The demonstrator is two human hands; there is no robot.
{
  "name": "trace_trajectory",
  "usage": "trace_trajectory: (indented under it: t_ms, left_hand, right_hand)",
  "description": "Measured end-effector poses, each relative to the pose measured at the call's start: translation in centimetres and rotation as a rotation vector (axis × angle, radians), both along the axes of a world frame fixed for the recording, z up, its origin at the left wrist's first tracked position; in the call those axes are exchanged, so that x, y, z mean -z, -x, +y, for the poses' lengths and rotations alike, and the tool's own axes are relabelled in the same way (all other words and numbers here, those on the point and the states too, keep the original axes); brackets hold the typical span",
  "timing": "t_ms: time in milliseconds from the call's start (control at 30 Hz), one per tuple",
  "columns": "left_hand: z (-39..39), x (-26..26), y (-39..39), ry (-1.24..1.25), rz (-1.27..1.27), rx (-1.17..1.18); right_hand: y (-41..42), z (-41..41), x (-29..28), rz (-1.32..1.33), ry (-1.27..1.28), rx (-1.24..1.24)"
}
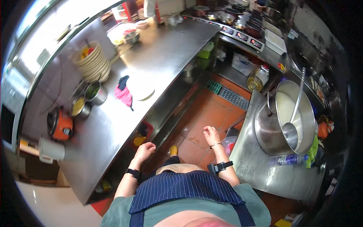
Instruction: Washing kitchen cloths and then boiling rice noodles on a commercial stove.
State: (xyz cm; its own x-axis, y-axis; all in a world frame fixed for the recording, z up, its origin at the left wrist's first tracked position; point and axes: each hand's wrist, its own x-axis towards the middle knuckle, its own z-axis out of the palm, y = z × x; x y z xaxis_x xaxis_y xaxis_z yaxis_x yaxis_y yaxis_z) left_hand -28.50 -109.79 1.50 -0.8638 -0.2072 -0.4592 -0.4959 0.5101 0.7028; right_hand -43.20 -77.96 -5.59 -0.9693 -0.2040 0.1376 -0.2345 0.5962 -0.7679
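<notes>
My left hand hangs beside the near edge of the long stainless steel counter, its fingers loosely curled around nothing. Over the tiled floor, my right hand is empty, fingers slightly bent, left of a lower steel table. On that table stands a large stockpot with whitish contents, a long-handled ladle leaning inside it. Across the long counter lie a pink and black cloth and a round white item, washed out by glare.
Bowls are stacked near the wall, by metal pots, an orange rice cooker and a pale pitcher. A bottle lies beside the stockpot. Burners with lit control panels line the back. A metal floor grate lies ahead.
</notes>
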Motion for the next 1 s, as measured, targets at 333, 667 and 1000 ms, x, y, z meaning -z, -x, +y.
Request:
trace_trajectory:
  t_ms: [333,667,1000]
  left_hand:
    - [3.8,-0.5,31.2,-0.002,0.218,0.612]
    - [15.2,-1.0,55.3,-0.220,0.197,0.802]
    - [17.1,1.2,73.0,-0.418,-0.065,0.537]
  right_hand:
    - [12.1,5.4,-0.8,-0.217,0.010,0.431]
    - [28.5,15.1,1.4,-0.239,0.065,0.643]
    - [49.5,20.9,0.5,-0.252,0.175,0.537]
